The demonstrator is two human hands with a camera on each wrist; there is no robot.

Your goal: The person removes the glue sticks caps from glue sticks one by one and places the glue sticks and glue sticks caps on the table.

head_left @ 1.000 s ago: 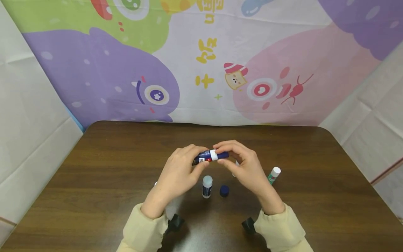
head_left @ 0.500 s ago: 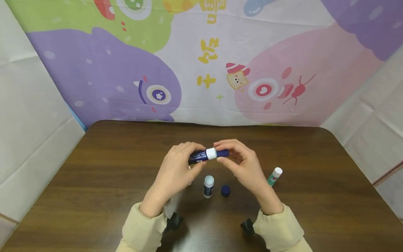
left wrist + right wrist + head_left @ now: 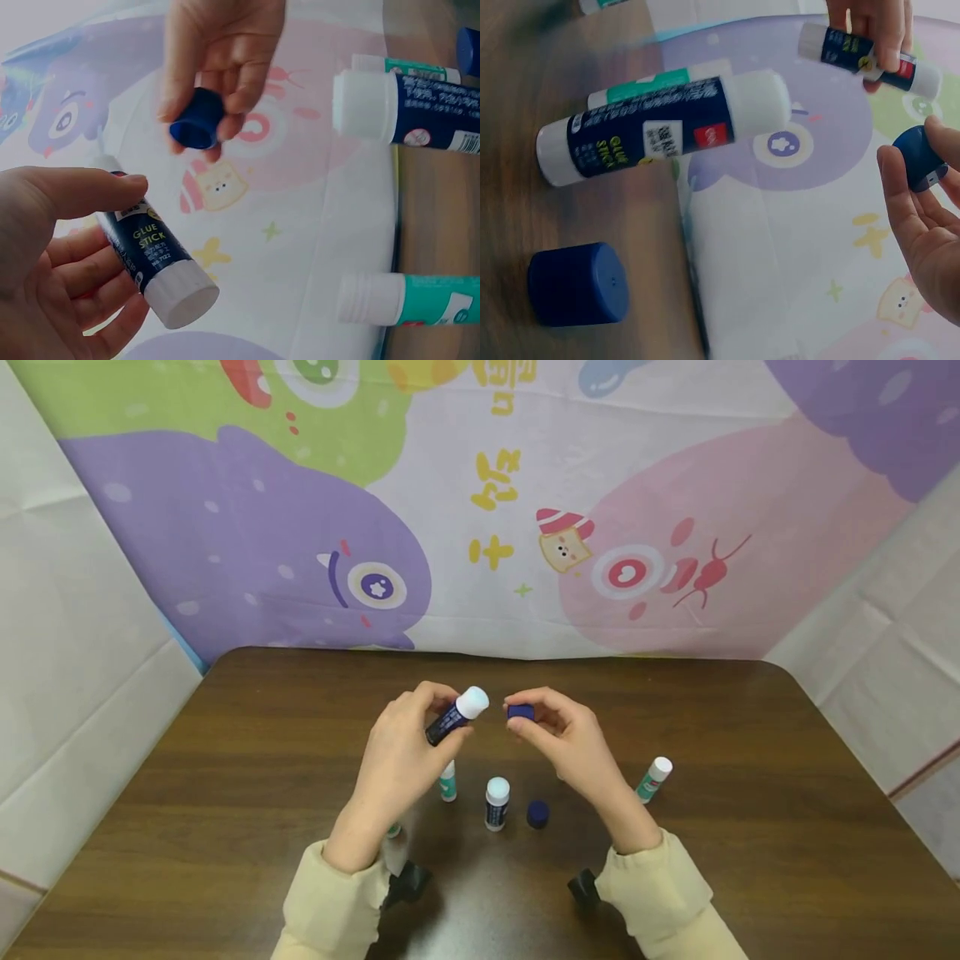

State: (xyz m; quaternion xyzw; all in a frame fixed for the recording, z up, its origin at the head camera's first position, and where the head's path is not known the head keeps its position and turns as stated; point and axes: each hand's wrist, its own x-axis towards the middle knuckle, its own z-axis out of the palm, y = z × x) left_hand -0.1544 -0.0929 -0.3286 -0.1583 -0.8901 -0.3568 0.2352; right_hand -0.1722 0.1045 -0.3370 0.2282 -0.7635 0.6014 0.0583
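Observation:
My left hand [image 3: 401, 752] grips a dark blue glue stick [image 3: 448, 722] between thumb and fingers, its uncapped white end tilted up to the right. In the left wrist view the label on this glue stick [image 3: 148, 240] reads "GLUE STICK". Across a small gap, my right hand [image 3: 573, 739] pinches a blue cap [image 3: 521, 712] by its sides. The open rim of that cap [image 3: 196, 121] shows in the left wrist view. Below and between the hands, a second uncapped blue glue stick [image 3: 496, 807] stands on the table, with another blue cap [image 3: 537, 814] to its right.
A green glue stick [image 3: 447, 783] stands near my left hand, and another green glue stick [image 3: 654, 778] is by my right forearm. Part of a further green item [image 3: 393, 830] peeks out beside my left wrist. A cartoon-printed cloth [image 3: 495, 602] hangs behind the brown table [image 3: 300, 693].
The blue cap has come off the glue stick. My left hand has shifted left and tilted the stick upward, while my right hand keeps the cap, uncovering the green glue stick behind my left hand.

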